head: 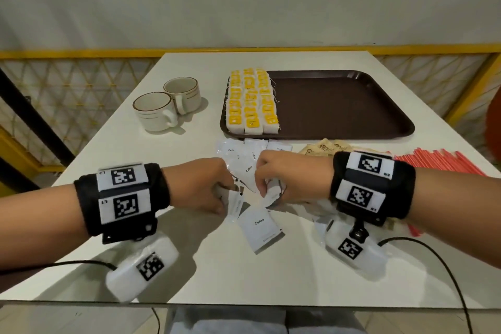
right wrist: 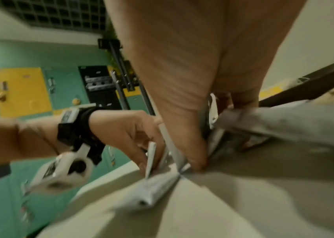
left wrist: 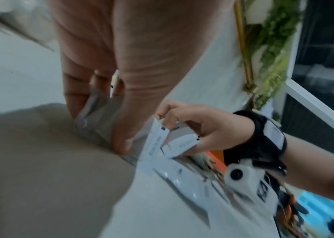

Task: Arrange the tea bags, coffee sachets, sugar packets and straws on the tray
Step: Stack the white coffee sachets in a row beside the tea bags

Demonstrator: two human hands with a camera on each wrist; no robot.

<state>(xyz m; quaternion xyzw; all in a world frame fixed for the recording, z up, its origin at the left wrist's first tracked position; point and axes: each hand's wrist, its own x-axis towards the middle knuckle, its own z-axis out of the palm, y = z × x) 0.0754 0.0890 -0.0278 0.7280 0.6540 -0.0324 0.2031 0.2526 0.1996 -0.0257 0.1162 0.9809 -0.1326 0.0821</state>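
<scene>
Coffee sachets (head: 250, 168) heaped on worktop (head: 189, 266) just near of tray (head: 339, 106) | left hand (head: 202, 184), right hand (head: 282, 179) both pinching sachets, curled, side by side | tray ahead and rightward, right hand nearer | tea bags (head: 250, 102) filling tray's left end.

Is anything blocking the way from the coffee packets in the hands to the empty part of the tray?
Nothing visible does. Both hands grip coffee sachets just before the tray. Its bare brown part lies open; the tea bags fill only its left end.
</scene>
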